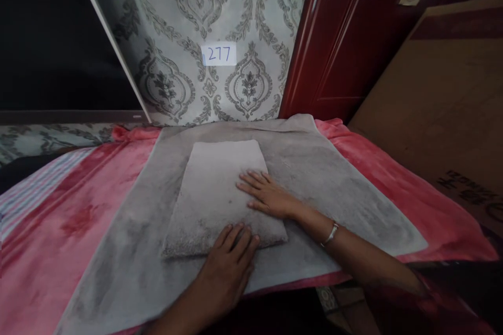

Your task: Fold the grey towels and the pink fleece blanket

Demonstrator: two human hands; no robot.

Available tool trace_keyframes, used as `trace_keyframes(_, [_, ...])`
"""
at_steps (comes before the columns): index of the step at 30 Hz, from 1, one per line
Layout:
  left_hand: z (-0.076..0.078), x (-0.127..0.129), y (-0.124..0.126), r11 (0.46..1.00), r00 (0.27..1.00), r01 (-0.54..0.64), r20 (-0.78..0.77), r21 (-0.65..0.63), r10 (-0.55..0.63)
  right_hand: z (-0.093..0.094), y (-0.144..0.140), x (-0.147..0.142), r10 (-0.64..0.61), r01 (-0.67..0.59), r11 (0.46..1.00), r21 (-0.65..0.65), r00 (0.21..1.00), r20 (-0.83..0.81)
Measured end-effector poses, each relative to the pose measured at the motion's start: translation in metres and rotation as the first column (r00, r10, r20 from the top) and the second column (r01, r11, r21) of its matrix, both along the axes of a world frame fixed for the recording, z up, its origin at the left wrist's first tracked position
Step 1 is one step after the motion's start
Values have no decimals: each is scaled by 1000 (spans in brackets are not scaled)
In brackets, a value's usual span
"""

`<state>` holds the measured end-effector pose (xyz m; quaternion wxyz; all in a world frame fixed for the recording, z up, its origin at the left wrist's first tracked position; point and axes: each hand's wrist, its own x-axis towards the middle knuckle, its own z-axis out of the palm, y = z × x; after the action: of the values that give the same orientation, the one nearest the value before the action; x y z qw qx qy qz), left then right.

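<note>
I find a folded grey towel (220, 196) lying at the centre of the frame, squared into a flat rectangle on top of a larger grey cloth (334, 188) spread beneath it. I judge the step in hand to be the pressing or smoothing of this fold; the next move, in my judgement, calls for firm flat pressure and a clean grasp of one edge without disturbing the layers.

The right hand (269, 194) lies palm down on the right half of the towel, fingers spread and flat, pinching nothing. The left hand (228, 264) rests at the lower edge of the towel, fingers extended and close together, their tips over the near edge; it grips nothing that I can see. A bracelet (331, 233) sits on the right wrist.

The grey cloth lies over a red blanket (58, 230). Patterned wallpaper (176, 10) carrying a label reading 277 (219, 54) fills the upper centre; a red door (346, 36) and a cardboard box (440, 104) stand at upper right.
</note>
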<state>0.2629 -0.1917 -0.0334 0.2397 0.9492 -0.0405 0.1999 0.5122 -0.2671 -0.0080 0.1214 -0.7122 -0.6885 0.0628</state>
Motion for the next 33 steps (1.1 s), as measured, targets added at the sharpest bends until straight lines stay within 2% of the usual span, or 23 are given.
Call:
trace_keyframes(2, [1,-1,2,956,998,-3,57,293,-14,-2,12,19,-73,74,997,-15,996,48])
trace_keyframes(3, [2,-1,2,925,997,-14,77,379,-16,-4,18,27,-118,120,993,-23,992,54])
trace_keyframes(5, [5,-1,1,889,994,-30,103,457,-20,-6,27,40,-205,206,978,-31,978,44])
trace_keyframes(10, [12,0,-3,902,994,-41,107,429,-6,-11,34,48,-294,294,956,0,956,-14])
trace_keyframes(15, [9,-7,-3,924,982,-72,189,376,0,-4,29,36,-345,345,938,15,938,-16])
trace_keyframes(17, [10,-18,0,922,961,-153,272,357,54,4,27,19,-307,306,951,51,952,5])
trace_keyframes(18, [10,-26,3,916,946,-206,310,344,96,8,27,7,-251,249,966,77,968,16])
trace_keyframes(21, [13,-50,14,878,892,-364,389,310,232,21,31,-40,32,-37,993,111,999,43])
trace_keyframes(24, [9,-67,24,834,846,-464,427,297,319,26,41,-86,287,-288,955,73,957,33])
trace_keyframes(27, [1,-72,29,807,842,-492,415,326,346,21,57,-107,427,-427,904,0,904,21])
trace_keyframes(30, [-6,-71,29,800,855,-486,381,350,353,14,78,-91,443,-439,896,-65,893,76])
trace_keyframes(33, [-9,-71,29,808,858,-480,374,343,351,17,101,-51,258,-243,964,-104,953,162])
